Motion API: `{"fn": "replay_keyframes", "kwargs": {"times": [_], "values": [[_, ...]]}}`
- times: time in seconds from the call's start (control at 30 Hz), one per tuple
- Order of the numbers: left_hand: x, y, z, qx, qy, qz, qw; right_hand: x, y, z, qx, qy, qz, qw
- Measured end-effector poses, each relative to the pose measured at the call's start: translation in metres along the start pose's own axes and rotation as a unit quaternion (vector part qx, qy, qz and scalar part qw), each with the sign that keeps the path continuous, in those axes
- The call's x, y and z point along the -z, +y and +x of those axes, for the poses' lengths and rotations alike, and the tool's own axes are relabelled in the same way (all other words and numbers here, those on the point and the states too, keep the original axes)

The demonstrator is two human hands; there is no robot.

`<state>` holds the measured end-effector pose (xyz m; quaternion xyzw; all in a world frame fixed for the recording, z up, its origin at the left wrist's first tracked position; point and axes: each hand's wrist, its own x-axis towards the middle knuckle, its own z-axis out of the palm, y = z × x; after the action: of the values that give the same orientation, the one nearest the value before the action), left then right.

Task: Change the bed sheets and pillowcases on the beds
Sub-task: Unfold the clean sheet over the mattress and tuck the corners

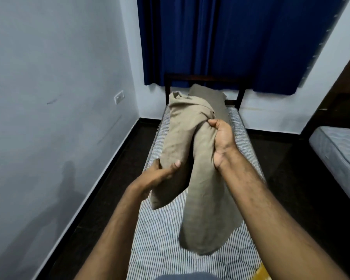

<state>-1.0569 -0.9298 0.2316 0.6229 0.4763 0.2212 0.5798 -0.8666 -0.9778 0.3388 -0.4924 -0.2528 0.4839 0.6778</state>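
both hands up over the striped mattress (160,249)! left hand (160,174) gripped the pillow's (178,142) lower corner, right hand (222,142) bunched the pillowcase (206,209); another pillow (208,96) leaned at the headboard end.

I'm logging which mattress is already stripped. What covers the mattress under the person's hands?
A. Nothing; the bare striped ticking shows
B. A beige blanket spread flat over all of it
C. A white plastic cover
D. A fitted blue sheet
A: the striped mattress lies bare, while both hands hold the beige pillowcase above it.
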Motion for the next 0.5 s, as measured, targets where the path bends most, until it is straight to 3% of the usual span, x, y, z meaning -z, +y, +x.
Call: {"fn": "replay_keyframes", "kwargs": {"times": [0.07,0.13,0.23,0.3,0.33,0.4,0.43,0.47,0.5], "values": [[0.005,-0.019,-0.003,0.010,-0.085,-0.018,0.996,-0.007,-0.003,-0.001,-0.011,0.006,0.062,0.998],[-0.004,-0.028,-0.007,-0.014,-0.098,-0.083,0.992,-0.010,-0.008,-0.001,-0.005,-0.017,0.110,0.994],[-0.016,-0.007,-0.020,-0.028,0.004,-0.173,0.984,-0.001,-0.006,0.010,0.024,-0.012,0.031,0.999],[-0.010,0.014,-0.025,-0.046,0.054,-0.196,0.978,0.011,-0.003,0.021,0.051,0.059,-0.069,0.995],[-0.006,0.026,-0.028,-0.059,0.069,-0.206,0.974,0.018,0.001,0.027,0.089,0.111,-0.162,0.977],[-0.004,0.044,-0.032,-0.078,0.092,-0.226,0.967,0.028,0.016,0.032,0.131,0.162,-0.444,0.871],[-0.006,0.051,-0.033,-0.080,0.104,-0.235,0.963,0.030,0.026,0.029,0.144,0.148,-0.529,0.823],[-0.009,0.055,-0.033,-0.077,0.111,-0.252,0.958,0.031,0.037,0.027,0.163,0.117,-0.556,0.807],[-0.010,0.057,-0.032,-0.071,0.119,-0.279,0.950,0.029,0.048,0.020,0.198,0.073,-0.540,0.814]]}}
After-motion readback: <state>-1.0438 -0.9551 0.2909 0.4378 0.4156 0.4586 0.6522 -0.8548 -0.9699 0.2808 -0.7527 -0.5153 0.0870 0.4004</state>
